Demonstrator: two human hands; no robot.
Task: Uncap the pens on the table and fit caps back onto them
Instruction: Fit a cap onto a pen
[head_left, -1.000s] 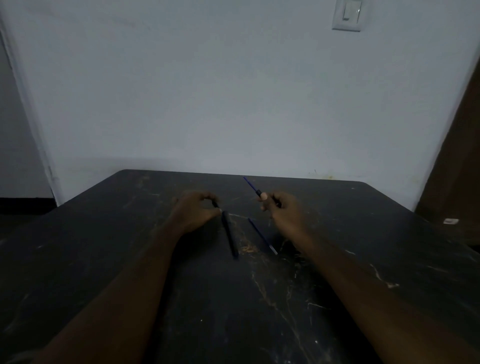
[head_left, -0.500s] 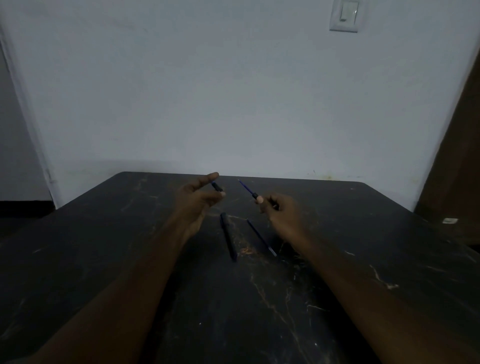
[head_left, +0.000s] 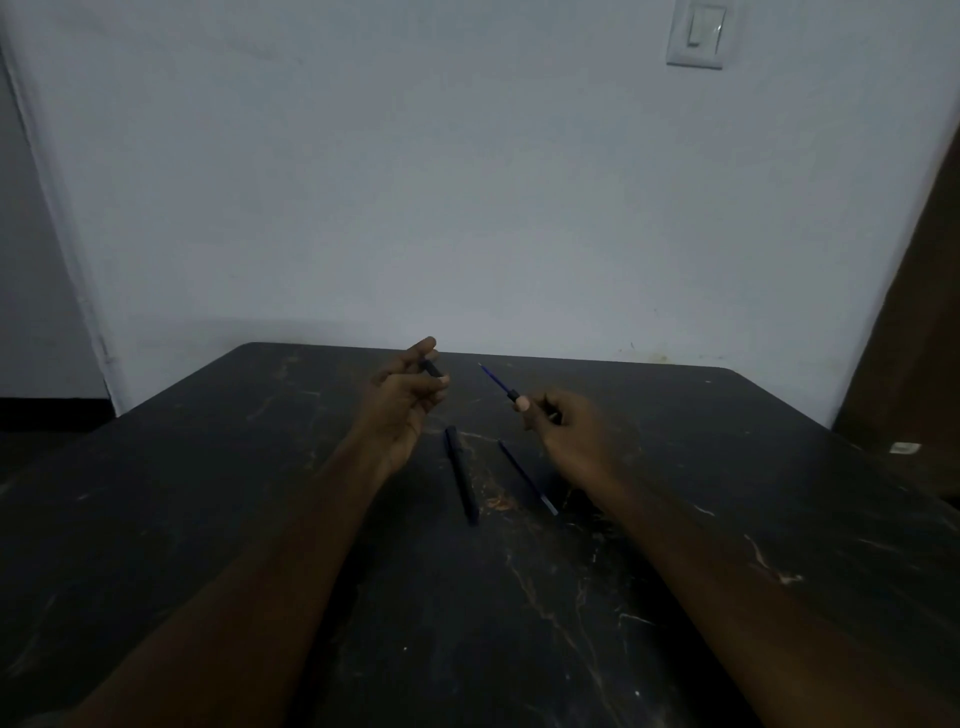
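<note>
My left hand (head_left: 402, 402) is raised above the dark table (head_left: 260, 519), pinching a small dark pen cap (head_left: 432, 368) between thumb and fingers. My right hand (head_left: 566, 423) grips an uncapped blue pen (head_left: 497, 383) whose thin tip points up and to the left, toward the cap, with a gap between them. On the table between my hands lies a capped dark pen (head_left: 462, 480). Beside it, to the right, lies a thin blue pen (head_left: 527, 478), slanted.
A white wall rises just behind the table's far edge, with a light switch (head_left: 696, 34) at the upper right. A brown door (head_left: 919, 312) stands at the right. A small pale object (head_left: 904, 448) lies beyond the table's right edge.
My left hand has risen from the table with the cap between its fingers. The right hand with the blue pen lifted slightly. The two pens on the table have not moved.
</note>
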